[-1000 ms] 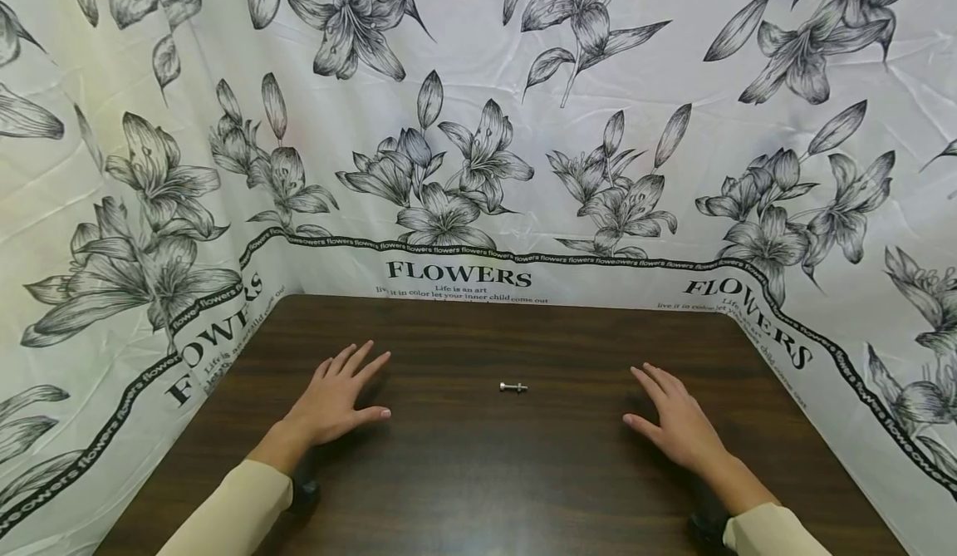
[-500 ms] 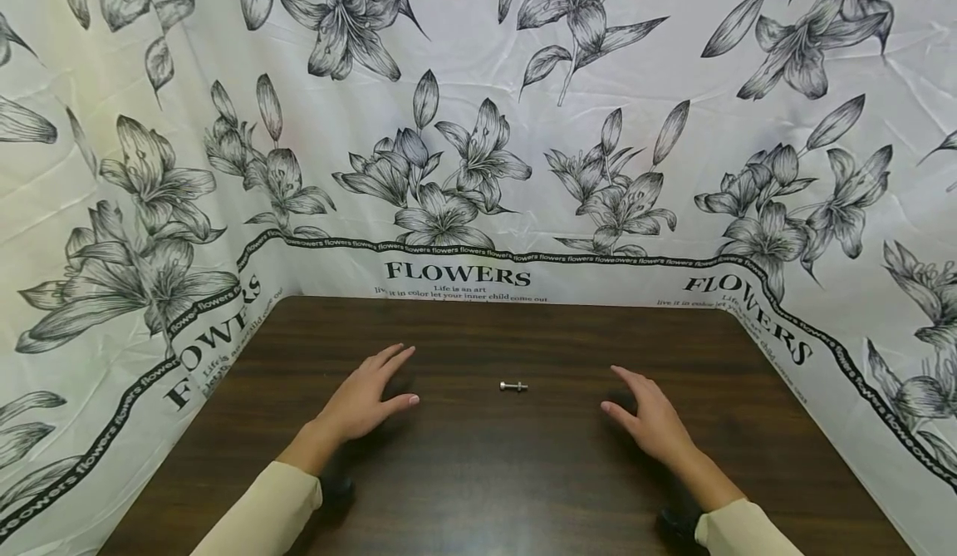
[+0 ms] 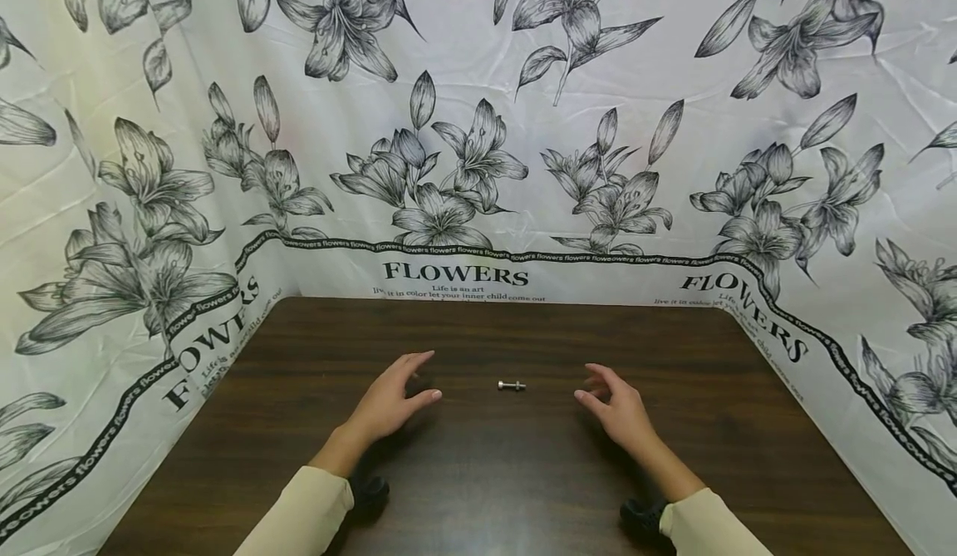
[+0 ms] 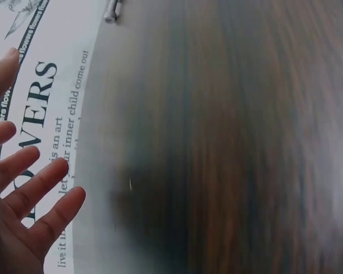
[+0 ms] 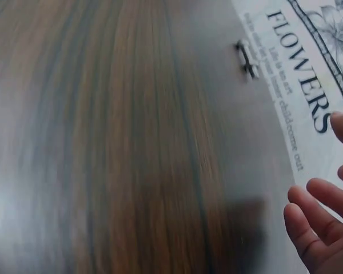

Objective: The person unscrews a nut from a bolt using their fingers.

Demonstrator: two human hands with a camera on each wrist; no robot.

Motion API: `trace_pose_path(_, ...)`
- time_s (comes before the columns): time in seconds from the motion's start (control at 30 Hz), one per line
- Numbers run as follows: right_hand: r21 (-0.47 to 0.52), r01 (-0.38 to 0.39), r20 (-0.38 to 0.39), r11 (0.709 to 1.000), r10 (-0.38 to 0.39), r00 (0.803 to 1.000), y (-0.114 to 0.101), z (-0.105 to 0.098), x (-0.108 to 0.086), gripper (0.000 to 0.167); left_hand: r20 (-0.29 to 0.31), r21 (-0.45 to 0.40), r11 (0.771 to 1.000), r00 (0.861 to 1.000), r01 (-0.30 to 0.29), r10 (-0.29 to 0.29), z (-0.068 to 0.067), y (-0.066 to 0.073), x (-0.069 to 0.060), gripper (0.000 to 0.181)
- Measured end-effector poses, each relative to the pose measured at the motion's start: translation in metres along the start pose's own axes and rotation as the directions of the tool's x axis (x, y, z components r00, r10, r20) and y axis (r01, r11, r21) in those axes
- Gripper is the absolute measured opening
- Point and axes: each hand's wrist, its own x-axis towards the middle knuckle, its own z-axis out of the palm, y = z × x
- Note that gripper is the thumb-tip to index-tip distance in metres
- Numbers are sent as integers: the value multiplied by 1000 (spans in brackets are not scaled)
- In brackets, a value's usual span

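Observation:
A small silver bolt [image 3: 512,386] with a nut on its shank lies flat on the dark wooden table, its head toward the left. To its left, my left hand [image 3: 389,402] hovers with fingers spread and thumb apart, holding nothing. On the other side my right hand [image 3: 622,410] is held over the table, fingers slightly bent and empty. Neither hand touches the bolt. In the left wrist view only the head end of the bolt [image 4: 112,11] shows at the top edge. The right wrist view has the bolt [image 5: 247,59] blurred near the upper right.
The brown wood-grain table [image 3: 478,473] reaches back to a white curtain [image 3: 478,207] printed with grey lilies and lettering. This curtain also closes in the left and right sides. A dark band [image 3: 370,494] sits under the left wrist, another [image 3: 643,516] under the right.
Both hands have moved inward toward the bolt, the left going right and the right going left. Their fingers are more bent than before. The bolt has stayed in place on the table.

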Motion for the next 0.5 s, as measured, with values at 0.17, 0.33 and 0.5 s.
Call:
trace_pose_path(0.17, 43, -43, 5, 998, 43, 999, -9, 11, 5, 51, -44, -54, 998, 999, 8, -11, 8, 6, 4, 59)
trace_pose_path(0.33, 77, -83, -18, 994, 85, 996, -12, 24, 6, 47, -52, -120, 993, 999, 6, -12, 17, 11, 10, 51)
trace_pose_path(0.5, 122, -117, -14, 986, 120, 993, -17, 36, 10, 43, -71, -179, 983, 997, 24, -38, 23, 13, 14, 42)
